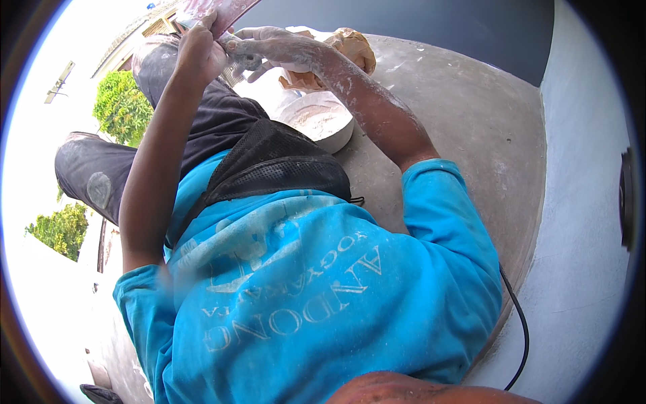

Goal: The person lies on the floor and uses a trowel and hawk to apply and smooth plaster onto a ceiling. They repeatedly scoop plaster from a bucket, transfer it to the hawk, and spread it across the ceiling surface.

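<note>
At the top of the view my left hand [200, 52] is closed on the edge of a reddish flat plate [225, 15] smeared with white, whose far end is cut off by the frame. My right hand [279, 51], coated in pale dust, reaches in from the right with its fingers stretched and apart. Their tips come close to the left hand and the plate's lower edge; whether they touch is hard to make out. Below the right hand stands a round white basin [342, 137] holding pale powder or paste.
A crumpled brown paper sack [354, 48] lies behind the right wrist. Grey concrete floor [464, 128] stretches to a dark wall [431, 27] and a pale wall [582, 202]. A black cable [523, 330] runs along the right. My bent legs [101, 172] are at left.
</note>
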`<control>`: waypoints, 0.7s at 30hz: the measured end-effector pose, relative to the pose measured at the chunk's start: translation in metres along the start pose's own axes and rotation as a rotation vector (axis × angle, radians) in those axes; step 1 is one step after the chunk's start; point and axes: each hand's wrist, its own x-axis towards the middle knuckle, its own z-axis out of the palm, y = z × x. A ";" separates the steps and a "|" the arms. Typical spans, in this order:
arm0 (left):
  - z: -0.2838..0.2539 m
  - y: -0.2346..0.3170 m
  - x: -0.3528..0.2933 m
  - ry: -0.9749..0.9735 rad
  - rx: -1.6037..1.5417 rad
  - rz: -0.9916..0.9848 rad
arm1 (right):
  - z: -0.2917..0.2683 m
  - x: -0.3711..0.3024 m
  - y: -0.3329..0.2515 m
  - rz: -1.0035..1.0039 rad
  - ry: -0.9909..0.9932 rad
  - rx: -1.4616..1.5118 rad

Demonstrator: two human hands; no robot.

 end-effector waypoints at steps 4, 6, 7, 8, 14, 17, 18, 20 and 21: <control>0.016 0.004 -0.005 0.119 -0.118 -0.146 | 0.001 0.003 0.003 0.111 0.126 -0.106; 0.003 0.007 -0.013 0.117 -0.012 -0.101 | -0.020 -0.009 0.017 0.118 0.247 -0.353; -0.002 0.009 -0.017 0.113 0.040 -0.079 | -0.037 -0.015 0.034 0.072 0.338 -0.544; -0.005 0.019 -0.021 0.143 -0.137 -0.168 | -0.046 -0.029 0.036 0.141 0.293 -0.658; -0.050 0.015 -0.023 0.164 -0.200 -0.208 | -0.064 -0.068 0.121 0.233 -0.259 -1.025; -0.053 0.006 -0.021 0.181 0.113 -0.157 | -0.055 -0.068 0.134 0.218 -0.308 -1.052; -0.050 0.006 -0.023 0.229 0.067 -0.195 | -0.058 -0.066 0.136 0.213 -0.294 -1.065; -0.038 0.008 -0.029 0.231 0.000 -0.177 | -0.062 -0.070 0.142 0.222 -0.232 -1.059; -0.040 0.009 -0.034 0.244 -0.034 -0.159 | -0.067 -0.071 0.139 0.220 -0.196 -1.048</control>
